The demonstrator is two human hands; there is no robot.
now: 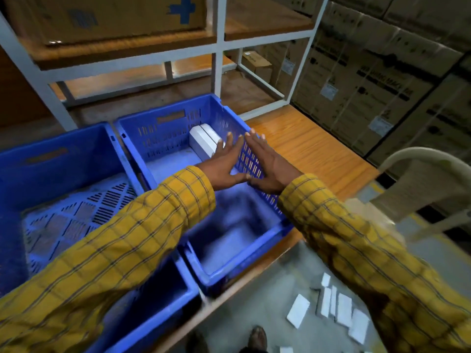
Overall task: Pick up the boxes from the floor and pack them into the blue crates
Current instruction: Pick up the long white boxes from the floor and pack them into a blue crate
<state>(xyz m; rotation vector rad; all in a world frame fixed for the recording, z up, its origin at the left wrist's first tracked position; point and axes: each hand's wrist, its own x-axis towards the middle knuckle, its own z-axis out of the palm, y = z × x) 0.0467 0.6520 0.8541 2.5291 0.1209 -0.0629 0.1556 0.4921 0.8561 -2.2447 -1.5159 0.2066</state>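
Hands over the right-hand blue plastic crate (178,128), both flat with fingers straight and spread, holding nothing. Left hand (223,163) reaches inside the crate, fingertips at the near end of two white rectangular boxes (204,140); contact cannot be told. Right hand (267,165) lies along the crate's slotted right wall, thumb tip just beside the left thumb. White boxes lie side by side against the far right corner of the crate floor. Sleeves are yellow check cloth. Second blue slotted crate (51,159) stands just beside, to the left; both rest on an orange wooden platform (305,149). More flat white boxes (339,308) lie scattered on the grey floor below. Stacked brown cartons (382,85) fill the right; a beige plastic chair (420,184) stands near them.
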